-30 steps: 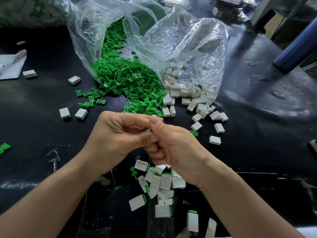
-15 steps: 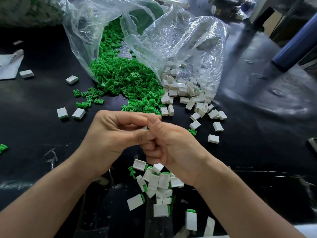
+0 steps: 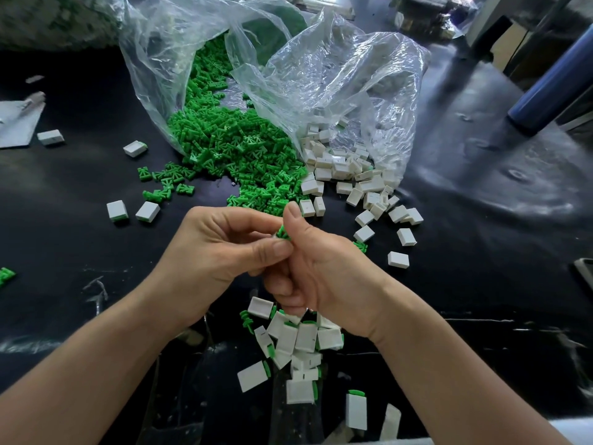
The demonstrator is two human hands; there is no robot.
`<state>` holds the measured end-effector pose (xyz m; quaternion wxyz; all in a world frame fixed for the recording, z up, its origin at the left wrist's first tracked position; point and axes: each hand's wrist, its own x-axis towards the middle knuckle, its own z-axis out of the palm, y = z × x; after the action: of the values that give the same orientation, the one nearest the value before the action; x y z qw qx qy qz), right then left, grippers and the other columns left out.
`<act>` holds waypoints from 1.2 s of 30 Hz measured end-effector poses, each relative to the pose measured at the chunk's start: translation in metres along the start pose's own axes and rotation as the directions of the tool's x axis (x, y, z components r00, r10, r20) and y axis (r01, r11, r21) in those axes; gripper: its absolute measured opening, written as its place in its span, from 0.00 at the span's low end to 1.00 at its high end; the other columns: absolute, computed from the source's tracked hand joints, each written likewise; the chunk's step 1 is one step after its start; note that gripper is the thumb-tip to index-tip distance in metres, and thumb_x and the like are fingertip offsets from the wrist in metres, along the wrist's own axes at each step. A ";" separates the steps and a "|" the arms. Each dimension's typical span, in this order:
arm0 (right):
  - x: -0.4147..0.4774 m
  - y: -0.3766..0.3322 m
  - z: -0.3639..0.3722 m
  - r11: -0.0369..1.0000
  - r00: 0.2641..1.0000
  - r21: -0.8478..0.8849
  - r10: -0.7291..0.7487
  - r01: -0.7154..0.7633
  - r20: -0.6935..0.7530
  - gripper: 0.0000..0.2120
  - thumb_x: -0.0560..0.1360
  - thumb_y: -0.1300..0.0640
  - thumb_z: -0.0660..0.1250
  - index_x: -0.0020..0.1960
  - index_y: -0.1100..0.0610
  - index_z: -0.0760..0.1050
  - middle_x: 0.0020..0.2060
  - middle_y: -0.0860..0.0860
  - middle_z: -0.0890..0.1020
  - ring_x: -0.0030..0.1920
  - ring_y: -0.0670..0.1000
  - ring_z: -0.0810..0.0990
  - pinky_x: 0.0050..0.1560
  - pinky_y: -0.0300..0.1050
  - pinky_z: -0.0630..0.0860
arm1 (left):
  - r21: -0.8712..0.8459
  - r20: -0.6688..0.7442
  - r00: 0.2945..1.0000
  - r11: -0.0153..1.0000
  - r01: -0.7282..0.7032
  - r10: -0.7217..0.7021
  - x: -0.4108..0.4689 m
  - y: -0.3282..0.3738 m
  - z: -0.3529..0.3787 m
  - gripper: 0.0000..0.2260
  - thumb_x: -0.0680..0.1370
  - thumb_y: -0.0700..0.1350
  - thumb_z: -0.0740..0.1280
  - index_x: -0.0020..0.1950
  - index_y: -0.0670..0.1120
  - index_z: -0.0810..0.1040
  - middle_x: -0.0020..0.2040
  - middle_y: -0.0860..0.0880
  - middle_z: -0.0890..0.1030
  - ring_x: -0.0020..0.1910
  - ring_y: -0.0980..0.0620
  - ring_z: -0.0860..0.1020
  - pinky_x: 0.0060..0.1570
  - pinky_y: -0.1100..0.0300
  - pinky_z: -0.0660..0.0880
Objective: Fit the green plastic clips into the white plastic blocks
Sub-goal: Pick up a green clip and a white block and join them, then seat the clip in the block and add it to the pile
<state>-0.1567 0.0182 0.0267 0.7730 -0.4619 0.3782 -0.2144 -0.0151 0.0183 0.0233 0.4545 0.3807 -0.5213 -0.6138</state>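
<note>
A single green clip point(image 3: 282, 233) sits at mid-frame, above the black surface point(image 3: 481, 284), caught between both hands; the left hand point(image 3: 218, 255) pinches it with thumb and fingertips, its grip closed on the clip; the right hand point(image 3: 324, 271) presses its thumb against the clip's other side, lower fingers curled into the palm, its grip likewise grasping the clip; whether a white block lies behind the fingers cannot be told.

Just below the wrists lies a cluster of fitted blocks point(image 3: 298, 342), white with green showing at one end. Beyond the hands a heap of loose green clips point(image 3: 237, 149) spills from a clear bag point(image 3: 160, 59); touching it on the right, white blocks point(image 3: 340, 168) tumble from a second clear bag point(image 3: 353, 75). Some blocks lie scattered on the right; others sit well apart to the left point(image 3: 117, 211). A pale sheet point(image 3: 16, 123) lies at the far left edge; a blue cylinder point(image 3: 552, 81) stands tilted at the far right.
</note>
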 end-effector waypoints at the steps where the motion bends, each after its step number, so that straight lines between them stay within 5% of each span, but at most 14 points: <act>1: -0.001 -0.001 0.000 1.000 1.000 -0.008 0.001 -0.001 -0.002 0.29 0.66 0.33 0.48 0.39 0.59 0.71 0.24 0.48 0.67 0.25 0.45 0.62 0.28 0.39 0.59 | 0.006 -0.003 1.000 1.000 -0.002 0.002 0.000 0.000 0.000 0.12 0.60 0.42 0.71 0.42 0.40 0.83 0.28 0.45 0.81 0.24 0.53 0.76 0.27 0.65 0.73; 12: -0.007 -0.008 0.000 0.999 0.998 0.033 -0.031 0.030 0.050 0.25 0.68 0.39 0.50 0.41 0.61 0.69 0.24 0.46 0.64 0.24 0.43 0.61 0.26 0.36 0.57 | -0.053 0.025 0.999 0.998 -0.037 0.038 0.001 -0.005 -0.004 0.14 0.58 0.47 0.74 0.41 0.43 0.85 0.30 0.48 0.82 0.27 0.57 0.75 0.29 0.67 0.72; 16: -0.005 -0.005 0.003 0.995 0.993 -0.036 -0.097 0.095 -0.072 0.36 0.68 0.38 0.52 0.55 0.70 0.72 0.23 0.44 0.66 0.25 0.43 0.61 0.27 0.35 0.58 | -0.109 0.130 0.991 0.994 0.015 0.000 0.001 -0.004 -0.006 0.21 0.62 0.51 0.76 0.49 0.41 0.83 0.36 0.38 0.81 0.35 0.47 0.80 0.36 0.59 0.78; 19: -0.006 -0.002 0.009 0.964 0.958 -0.200 -0.216 0.178 -0.189 0.22 0.78 0.46 0.52 0.36 0.56 0.76 0.23 0.43 0.72 0.25 0.40 0.70 0.28 0.31 0.65 | -0.044 0.176 0.983 0.997 0.068 -0.060 -0.002 -0.006 0.000 0.37 0.58 0.66 0.74 0.58 0.43 0.77 0.43 0.35 0.80 0.42 0.42 0.81 0.43 0.56 0.80; 20: -0.004 -0.001 0.012 0.938 0.941 -0.301 -0.246 0.171 -0.232 0.20 0.81 0.50 0.51 0.37 0.56 0.75 0.26 0.44 0.76 0.29 0.40 0.74 0.32 0.33 0.70 | 0.008 0.167 0.983 0.997 0.073 -0.073 -0.002 -0.008 0.005 0.38 0.57 0.69 0.71 0.58 0.46 0.76 0.47 0.37 0.80 0.45 0.43 0.82 0.44 0.58 0.80; 23: 0.004 0.007 0.017 0.837 0.894 -0.533 -0.327 0.124 -0.306 0.17 0.81 0.53 0.49 0.43 0.55 0.73 0.34 0.47 0.73 0.37 0.47 0.72 0.41 0.48 0.69 | 0.038 0.098 0.994 0.998 0.054 -0.057 -0.002 -0.015 0.012 0.27 0.59 0.67 0.72 0.49 0.51 0.79 0.47 0.43 0.82 0.46 0.49 0.81 0.40 0.63 0.78; 25: 0.007 0.009 0.022 0.780 0.879 -0.611 -0.380 0.138 -0.287 0.20 0.81 0.52 0.45 0.42 0.53 0.74 0.34 0.46 0.69 0.36 0.47 0.67 0.40 0.46 0.64 | 0.011 0.026 0.998 0.998 0.054 -0.054 0.000 -0.020 0.013 0.14 0.63 0.60 0.68 0.43 0.55 0.80 0.43 0.45 0.81 0.43 0.48 0.80 0.39 0.61 0.77; 28: 0.008 0.008 0.022 0.802 0.869 -0.571 -0.400 0.177 -0.292 0.17 0.79 0.51 0.51 0.32 0.43 0.66 0.29 0.40 0.66 0.31 0.40 0.64 0.35 0.41 0.62 | -0.012 0.002 0.999 0.999 0.044 -0.044 0.002 -0.026 0.014 0.12 0.65 0.59 0.65 0.41 0.54 0.80 0.39 0.49 0.80 0.41 0.48 0.79 0.39 0.58 0.77; 32: 0.012 0.014 0.022 0.741 0.871 -0.641 -0.434 0.200 -0.231 0.18 0.72 0.50 0.48 0.34 0.43 0.75 0.29 0.43 0.69 0.32 0.45 0.66 0.37 0.44 0.63 | -0.019 -0.003 0.999 0.999 0.032 -0.032 0.001 -0.027 0.014 0.11 0.65 0.58 0.65 0.41 0.54 0.80 0.37 0.50 0.79 0.39 0.48 0.78 0.37 0.59 0.76; 36: 0.013 0.015 0.021 0.818 0.859 -0.551 -0.395 0.166 -0.327 0.18 0.72 0.44 0.49 0.27 0.36 0.70 0.26 0.40 0.68 0.30 0.39 0.66 0.35 0.40 0.64 | -0.028 -0.009 1.000 0.999 0.030 -0.030 0.001 -0.027 0.014 0.12 0.65 0.58 0.64 0.41 0.54 0.79 0.37 0.49 0.78 0.39 0.46 0.78 0.37 0.57 0.76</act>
<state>-0.1325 0.0280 0.0146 0.4815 -0.6407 0.5065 -0.3181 -0.0334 0.0226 -0.0009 0.4528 0.3849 -0.5046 -0.6262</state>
